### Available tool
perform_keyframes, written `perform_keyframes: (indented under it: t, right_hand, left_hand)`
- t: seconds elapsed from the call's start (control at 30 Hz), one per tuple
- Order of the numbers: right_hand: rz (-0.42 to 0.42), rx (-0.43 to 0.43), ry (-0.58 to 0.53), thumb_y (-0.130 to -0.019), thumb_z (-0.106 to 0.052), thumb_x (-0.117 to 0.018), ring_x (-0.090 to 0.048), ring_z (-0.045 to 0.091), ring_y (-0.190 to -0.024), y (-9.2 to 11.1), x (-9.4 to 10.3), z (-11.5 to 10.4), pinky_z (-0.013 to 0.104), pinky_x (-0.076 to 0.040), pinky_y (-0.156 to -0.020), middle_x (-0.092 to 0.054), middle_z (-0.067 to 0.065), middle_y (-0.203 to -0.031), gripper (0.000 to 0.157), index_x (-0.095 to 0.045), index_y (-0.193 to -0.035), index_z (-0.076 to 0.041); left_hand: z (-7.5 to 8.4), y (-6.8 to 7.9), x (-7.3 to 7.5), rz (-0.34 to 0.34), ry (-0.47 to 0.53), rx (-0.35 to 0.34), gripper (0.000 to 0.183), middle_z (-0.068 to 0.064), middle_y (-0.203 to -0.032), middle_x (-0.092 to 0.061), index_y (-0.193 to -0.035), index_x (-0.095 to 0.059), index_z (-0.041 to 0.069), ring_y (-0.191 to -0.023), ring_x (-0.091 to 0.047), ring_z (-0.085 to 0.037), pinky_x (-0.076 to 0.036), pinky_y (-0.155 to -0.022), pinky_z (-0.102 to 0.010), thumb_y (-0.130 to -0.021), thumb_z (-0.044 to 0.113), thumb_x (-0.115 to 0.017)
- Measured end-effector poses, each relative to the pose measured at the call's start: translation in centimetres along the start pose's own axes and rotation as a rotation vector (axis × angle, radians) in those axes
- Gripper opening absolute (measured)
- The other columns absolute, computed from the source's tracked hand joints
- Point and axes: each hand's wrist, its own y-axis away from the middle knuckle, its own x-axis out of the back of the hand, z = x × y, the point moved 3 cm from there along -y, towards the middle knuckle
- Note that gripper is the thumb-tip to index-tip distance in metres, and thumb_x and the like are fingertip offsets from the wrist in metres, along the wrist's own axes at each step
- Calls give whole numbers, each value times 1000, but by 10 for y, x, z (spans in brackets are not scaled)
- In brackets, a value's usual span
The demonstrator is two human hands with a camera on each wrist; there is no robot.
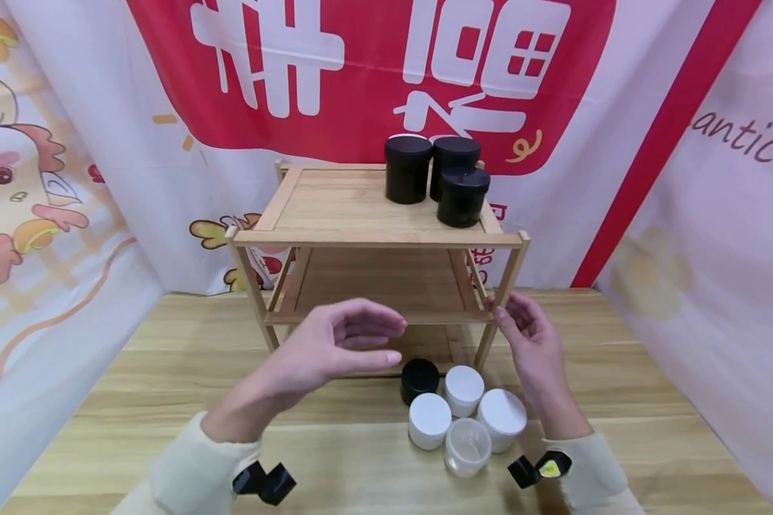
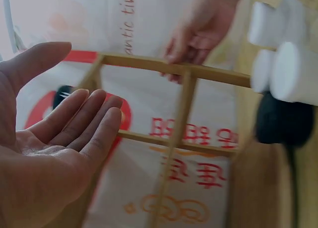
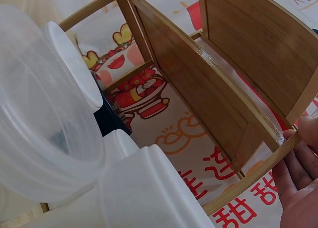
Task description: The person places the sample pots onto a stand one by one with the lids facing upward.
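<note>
The left hand (image 1: 322, 343) holds nothing — thumb and fingers apart. The right hand (image 1: 533, 340) clasps the right front post (image 1: 511, 275) of the rack (image 1: 335, 204), apparently to steady it. 3 black jars (image 1: 407, 172) stand on top; 5 jars (image 1: 430, 418) cluster on the table (image 1: 341, 465) before it — likely for easy reach.

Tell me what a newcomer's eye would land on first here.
Most likely the big red panel with bold white characters, on the cloth behind the wooden shelf. Next, the three black jars grouped at the right of the shelf's top. Then the cluster before its lower right: three white jars, another black jar and a clear jar, beside the right hand gripping the frame.
</note>
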Motion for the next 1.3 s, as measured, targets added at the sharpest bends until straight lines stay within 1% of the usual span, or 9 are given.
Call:
perform_keyframes:
  t: [0.17,0.3,0.4,0.5,0.63,0.73,0.9,1.03,1.3]
  right_hand:
    - [3,-13,15,-109,-17,-63,-66,12,-119,-1,0,-1,16,-56,-101,-73,8,-139,38,-60,-147,-9]
    - [1,-17,8,-109,-16,-64,-66,12,-119,0,-1,-1,17,-56,-101,-75,3,-135,37,-61,-145,-9]
    - [1,-21,2,-109,-16,-64,-67,11,-119,0,-2,-1,17,-56,-101,-76,0,-132,37,-61,-145,-9]
    - [8,-24,-3,-109,-14,-63,-66,12,-120,2,-1,0,17,-56,-101,-76,0,-132,36,-61,-144,-10]
    - [12,-18,0,-109,-16,-63,-66,12,-120,2,0,0,16,-56,-102,-76,-3,-131,37,-60,-145,-8]
    - [7,-7,-6,-109,-16,-64,-67,11,-120,1,-1,-1,16,-55,-102,-77,-3,-130,39,-59,-146,-6]
    - [5,-8,-15,-109,-14,-63,-67,11,-119,0,-2,-2,17,-56,-102,-77,-1,-130,38,-59,-145,-5]
    - [14,-14,-12,-109,-12,-63,-67,11,-118,0,-2,-3,16,-56,-101,-76,-2,-129,36,-60,-144,-6]
    - [8,-13,-20,-109,-10,-62,-66,12,-120,1,-2,-2,17,-56,-102,-76,0,-131,37,-59,-145,-5]
  left_hand:
    - [-45,0,-11,-1,-9,32,54,-13,-142,-69,-139,-66,7,-134,-67,-31,-52,-118,-47,-91,17,-86]
    - [-78,0,-22,-10,3,51,58,-20,-145,-66,-141,-64,2,-138,-63,-40,-49,-120,-54,-91,19,-87]
    - [-98,-2,-28,-12,19,66,60,-21,-148,-64,-142,-62,1,-141,-60,-43,-45,-121,-61,-90,18,-88]
    - [-112,-5,-31,-4,33,84,60,-20,-149,-64,-142,-63,3,-142,-59,-45,-43,-122,-64,-89,16,-88]
    - [-122,-7,-36,-5,51,101,60,-20,-151,-62,-142,-63,4,-143,-56,-50,-44,-120,-65,-89,13,-88]
    - [-125,-7,-39,5,46,111,60,-18,-152,-61,-142,-64,6,-143,-56,-50,-46,-119,-64,-88,14,-89]
    - [-124,-7,-40,87,34,116,58,-15,-149,-64,-139,-67,10,-139,-59,-47,-51,-114,-64,-86,14,-90]
    - [-127,-8,-37,156,42,110,59,-16,-144,-65,-138,-67,9,-135,-61,-47,-50,-114,-63,-84,11,-91]
    - [-144,-18,-33,184,8,107,69,-19,-149,-62,-146,-59,3,-139,-60,-46,-46,-121,-58,-85,11,-90]
